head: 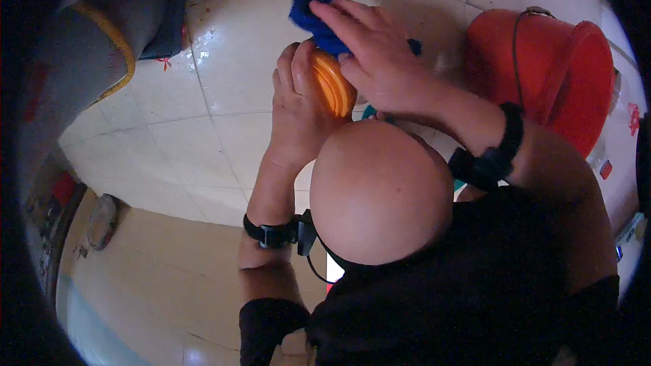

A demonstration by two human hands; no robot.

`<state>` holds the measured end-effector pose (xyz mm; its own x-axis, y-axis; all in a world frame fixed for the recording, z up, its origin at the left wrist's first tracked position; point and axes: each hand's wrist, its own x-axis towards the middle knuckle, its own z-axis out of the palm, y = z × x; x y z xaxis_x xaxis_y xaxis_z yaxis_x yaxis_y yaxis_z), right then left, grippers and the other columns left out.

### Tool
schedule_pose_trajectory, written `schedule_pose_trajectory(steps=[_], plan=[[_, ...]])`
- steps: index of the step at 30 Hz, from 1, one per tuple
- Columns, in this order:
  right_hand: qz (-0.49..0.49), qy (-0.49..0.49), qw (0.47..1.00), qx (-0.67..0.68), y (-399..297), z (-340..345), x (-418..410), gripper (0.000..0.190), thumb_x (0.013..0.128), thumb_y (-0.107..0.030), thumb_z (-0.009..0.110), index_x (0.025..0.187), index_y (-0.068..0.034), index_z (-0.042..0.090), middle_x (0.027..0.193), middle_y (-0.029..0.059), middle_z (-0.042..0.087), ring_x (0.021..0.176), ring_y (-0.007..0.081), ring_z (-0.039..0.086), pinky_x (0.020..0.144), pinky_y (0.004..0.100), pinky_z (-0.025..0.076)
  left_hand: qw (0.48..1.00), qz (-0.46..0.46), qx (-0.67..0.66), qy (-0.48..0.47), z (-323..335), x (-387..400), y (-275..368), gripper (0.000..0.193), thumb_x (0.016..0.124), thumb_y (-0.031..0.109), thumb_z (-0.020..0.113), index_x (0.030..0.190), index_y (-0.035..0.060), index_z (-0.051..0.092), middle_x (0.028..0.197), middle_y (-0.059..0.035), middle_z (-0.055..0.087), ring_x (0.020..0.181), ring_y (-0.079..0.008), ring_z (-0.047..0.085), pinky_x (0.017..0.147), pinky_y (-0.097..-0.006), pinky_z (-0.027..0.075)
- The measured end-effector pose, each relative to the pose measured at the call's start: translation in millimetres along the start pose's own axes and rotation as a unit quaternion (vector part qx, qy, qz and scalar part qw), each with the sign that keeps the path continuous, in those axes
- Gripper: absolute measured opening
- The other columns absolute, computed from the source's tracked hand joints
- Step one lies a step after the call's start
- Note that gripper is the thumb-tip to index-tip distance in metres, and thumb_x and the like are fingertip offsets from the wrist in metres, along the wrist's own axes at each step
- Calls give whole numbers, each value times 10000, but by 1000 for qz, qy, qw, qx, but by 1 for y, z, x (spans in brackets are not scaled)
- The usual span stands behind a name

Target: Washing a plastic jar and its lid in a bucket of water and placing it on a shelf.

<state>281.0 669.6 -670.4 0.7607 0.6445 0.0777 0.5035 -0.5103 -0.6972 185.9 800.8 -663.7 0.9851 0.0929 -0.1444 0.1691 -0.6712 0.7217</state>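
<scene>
An orange ridged round object (333, 85), plastic by its look, is gripped by my left hand (301, 73); its far side is hidden behind my fingers. My right hand (379, 61) lies over a dark blue cloth (319, 23) and presses it to the top of the orange object. Part of the cloth hangs loose beyond my fingertips, and a small dark blue end (415, 47) shows past the knuckles. Below both hands, my bent knee (381, 193) blocks the view of the floor.
A red plastic bucket (539, 66) with a wire handle is at the right, its mouth facing rightwards. Light floor tiles (244, 61) look wet in places. At the left stands a grey object with a yellow curved edge (127, 56). An oval grey thing (103, 221) sits lower left.
</scene>
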Motion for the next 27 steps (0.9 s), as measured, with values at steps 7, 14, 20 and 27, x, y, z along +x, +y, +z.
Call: schedule_pose_trajectory(steps=[7, 14, 20, 27], plan=[[136, -95, 983, 73, 54, 25, 30, 575, 784, 9, 493, 1346, -64, 395, 1288, 177, 456, 1169, 368, 458, 1007, 403, 380, 999, 18, 26, -36, -2, 9, 3, 987, 496, 162, 854, 1323, 97, 320, 1273, -178, 379, 1062, -408, 449, 908, -446, 425], [172, -148, 969, 101, 27, -34, -20, 734, 765, -34, 577, 1430, -79, 269, 1347, 240, 401, 1266, 364, 392, 1056, 370, 313, 1000, 15, 18, -12, -2, 9, 3, 991, 482, 175, 862, 1318, 107, 333, 1272, -166, 387, 1067, -407, 448, 893, -439, 437], [77, -73, 992, 61, 29, -13, -10, 664, 807, -102, 626, 1400, -103, 328, 1327, 230, 409, 1207, 394, 422, 1017, 427, 355, 1000, 20, 5, -13, -6, 15, 6, 943, 497, 176, 850, 1298, 103, 357, 1257, -159, 396, 1040, -403, 448, 860, -440, 445], [70, -58, 995, 37, 36, 5, 12, 545, 841, -85, 590, 1353, -106, 403, 1281, 198, 442, 1147, 380, 461, 997, 412, 378, 995, 75, 47, -47, -5, 15, 3, 865, 528, 124, 799, 1285, 119, 380, 1227, -148, 416, 989, -386, 470, 819, -426, 465]])
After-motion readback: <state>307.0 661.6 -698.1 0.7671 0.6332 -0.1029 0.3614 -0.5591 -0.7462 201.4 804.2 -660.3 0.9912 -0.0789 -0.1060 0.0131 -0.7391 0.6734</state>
